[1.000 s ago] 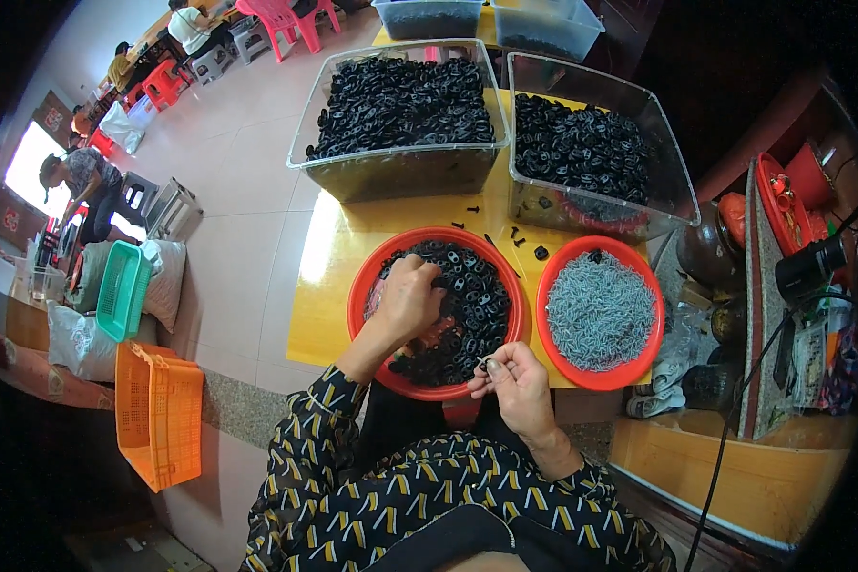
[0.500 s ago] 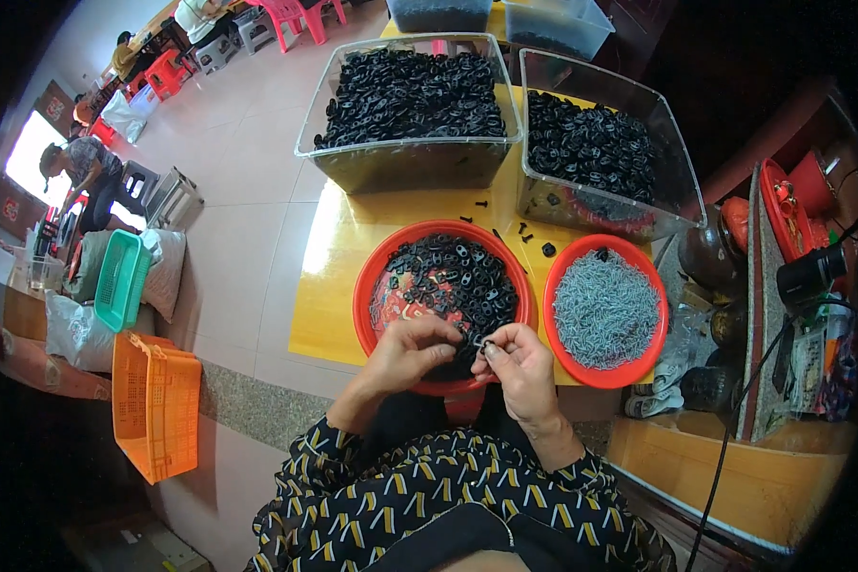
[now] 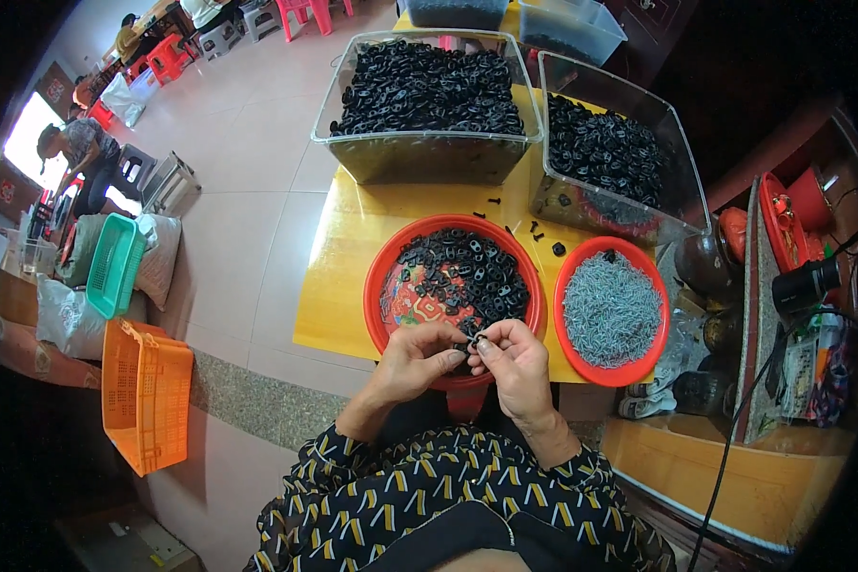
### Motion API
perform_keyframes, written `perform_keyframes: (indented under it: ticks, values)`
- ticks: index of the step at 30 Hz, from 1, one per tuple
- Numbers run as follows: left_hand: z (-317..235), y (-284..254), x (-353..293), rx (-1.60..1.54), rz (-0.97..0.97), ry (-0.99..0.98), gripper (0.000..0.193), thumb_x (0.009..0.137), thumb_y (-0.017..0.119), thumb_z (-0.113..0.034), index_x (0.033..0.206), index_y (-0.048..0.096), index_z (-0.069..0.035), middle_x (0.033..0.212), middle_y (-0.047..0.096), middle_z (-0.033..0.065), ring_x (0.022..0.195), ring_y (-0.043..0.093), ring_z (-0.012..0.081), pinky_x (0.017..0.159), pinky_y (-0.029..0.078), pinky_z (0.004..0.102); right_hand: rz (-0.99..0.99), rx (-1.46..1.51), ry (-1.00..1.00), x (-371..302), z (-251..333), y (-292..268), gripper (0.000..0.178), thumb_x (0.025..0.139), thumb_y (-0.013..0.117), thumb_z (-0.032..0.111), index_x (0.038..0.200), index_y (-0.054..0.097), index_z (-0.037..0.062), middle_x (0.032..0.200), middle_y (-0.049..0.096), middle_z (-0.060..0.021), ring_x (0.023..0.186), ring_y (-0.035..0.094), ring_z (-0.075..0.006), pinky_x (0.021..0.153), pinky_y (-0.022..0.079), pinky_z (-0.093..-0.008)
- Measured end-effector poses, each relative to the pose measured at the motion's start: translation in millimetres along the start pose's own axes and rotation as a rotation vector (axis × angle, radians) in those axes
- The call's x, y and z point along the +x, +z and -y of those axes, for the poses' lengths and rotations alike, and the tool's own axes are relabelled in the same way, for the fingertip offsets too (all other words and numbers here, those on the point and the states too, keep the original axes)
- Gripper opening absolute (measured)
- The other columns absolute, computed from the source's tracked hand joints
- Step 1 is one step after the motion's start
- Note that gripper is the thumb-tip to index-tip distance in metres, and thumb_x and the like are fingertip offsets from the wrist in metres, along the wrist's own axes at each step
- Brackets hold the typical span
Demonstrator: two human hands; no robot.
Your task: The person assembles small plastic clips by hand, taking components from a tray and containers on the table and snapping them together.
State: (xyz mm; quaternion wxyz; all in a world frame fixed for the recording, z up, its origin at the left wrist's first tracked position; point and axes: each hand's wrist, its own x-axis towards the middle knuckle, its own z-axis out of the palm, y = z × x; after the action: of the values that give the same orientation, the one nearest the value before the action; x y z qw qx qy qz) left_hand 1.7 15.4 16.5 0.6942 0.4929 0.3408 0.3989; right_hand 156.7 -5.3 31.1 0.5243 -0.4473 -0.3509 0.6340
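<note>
Over the near rim of a red basin, my left hand and my right hand meet with fingertips almost touching. My left thumb and forefinger pinch a small black plastic piece, largely covered by the fingers. The right thumb and forefinger are closed against it, on something too small to make out. Loose black plastic pieces, oval with holes, lie heaped in the basin, and its patterned bottom shows at the left. To the right, a smaller red basin holds a pile of silvery screws.
Two clear bins of black pieces stand behind on the yellow table. Small black bits lie between. At left on the floor are an orange crate, a green basket and sacks. A person works beyond.
My left hand has come slightly closer to the right, and the fingertips now meet around the small piece. The whole view has shifted a little, with the basins appearing further right.
</note>
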Motion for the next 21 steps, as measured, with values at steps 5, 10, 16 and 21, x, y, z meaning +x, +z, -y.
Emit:
perform_keyframes:
  ticks: [5, 10, 16, 21]
  values:
    - [8.5, 3.7, -4.3, -0.192, -0.110, -0.033, 0.021, 0.077, 0.056, 0.002, 0.097, 0.052, 0.003, 0.087, 0.058, 0.0052, 0.079, 0.056, 0.0116, 0.071, 0.046, 0.0239, 0.000, 0.065, 0.009, 1.4, -8.2, 4.3, 0.006, 0.082, 0.050, 0.002, 0.087, 0.047, 0.0003, 0.077, 0.056, -0.0065, 0.065, 0.054, -0.0101, 0.058, 0.047, -0.0211]
    - [18.1, 7.0, -9.1, -0.348, -0.214, -0.039, 0.021, 0.078, 0.055, 0.001, 0.099, 0.051, 0.003, 0.089, 0.058, 0.0088, 0.078, 0.057, 0.0141, 0.069, 0.048, 0.0251, 0.009, 0.154, 0.033, 1.2, -13.5, 6.9, 0.006, 0.082, 0.050, 0.003, 0.088, 0.047, 0.0005, 0.077, 0.056, -0.0065, 0.064, 0.054, -0.0105, 0.058, 0.047, -0.0213]
    - [15.7, 5.6, -7.8, -0.480, -0.171, 0.002, 0.019, 0.079, 0.054, 0.001, 0.098, 0.051, 0.000, 0.083, 0.057, 0.0055, 0.071, 0.055, 0.0118, 0.059, 0.044, 0.0214, -0.005, 0.056, 0.065, 2.0, -6.7, -1.3, 0.006, 0.081, 0.051, 0.002, 0.086, 0.049, 0.0000, 0.072, 0.055, -0.0049, 0.061, 0.054, -0.0092, 0.055, 0.045, -0.0197]
    - [14.8, 3.8, -7.9, -0.509, -0.150, -0.052, 0.022, 0.077, 0.055, 0.001, 0.099, 0.052, 0.000, 0.082, 0.057, 0.0055, 0.071, 0.056, 0.0124, 0.061, 0.045, 0.0223, -0.001, -0.148, 0.110, 0.9, 2.3, -4.3, 0.006, 0.079, 0.053, 0.004, 0.082, 0.051, 0.0007, 0.069, 0.052, -0.0001, 0.058, 0.049, -0.0051, 0.052, 0.040, -0.0172]
